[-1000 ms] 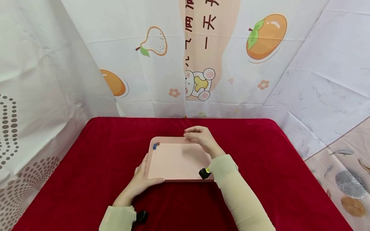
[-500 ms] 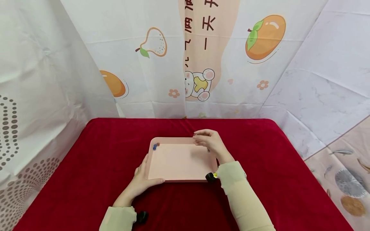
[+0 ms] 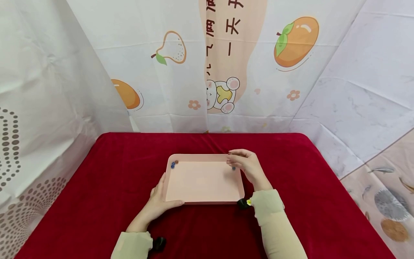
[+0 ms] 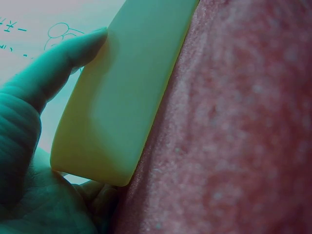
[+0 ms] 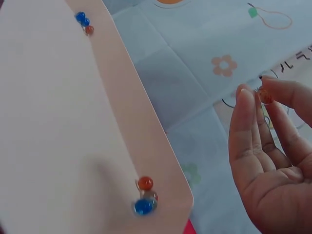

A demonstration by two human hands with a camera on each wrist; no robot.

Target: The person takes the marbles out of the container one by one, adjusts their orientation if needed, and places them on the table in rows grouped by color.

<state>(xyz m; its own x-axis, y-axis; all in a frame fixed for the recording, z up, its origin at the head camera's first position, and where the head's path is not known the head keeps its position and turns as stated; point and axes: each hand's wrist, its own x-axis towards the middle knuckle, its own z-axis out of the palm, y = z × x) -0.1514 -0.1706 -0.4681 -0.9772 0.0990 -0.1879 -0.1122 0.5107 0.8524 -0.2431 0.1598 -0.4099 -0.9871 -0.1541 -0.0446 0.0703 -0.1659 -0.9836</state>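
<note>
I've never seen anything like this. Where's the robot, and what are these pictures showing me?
There is no robot, just a person's two bare hands. The widest picture comes from a camera on the person's head, looking forward and down; the other views come from cameras on each wrist, watching that hand. On the red cloth sits a shallow pink tray, which looks yellow-green in the left wrist's picture. The left hand holds its near left corner. The right hand, at the far right corner, pinches a small orange-tinted bead. Inside the tray, two blue beads and a reddish bead lie at the far left; an orange bead, a clear-looking bead and a blue bead lie at the far right.
</note>
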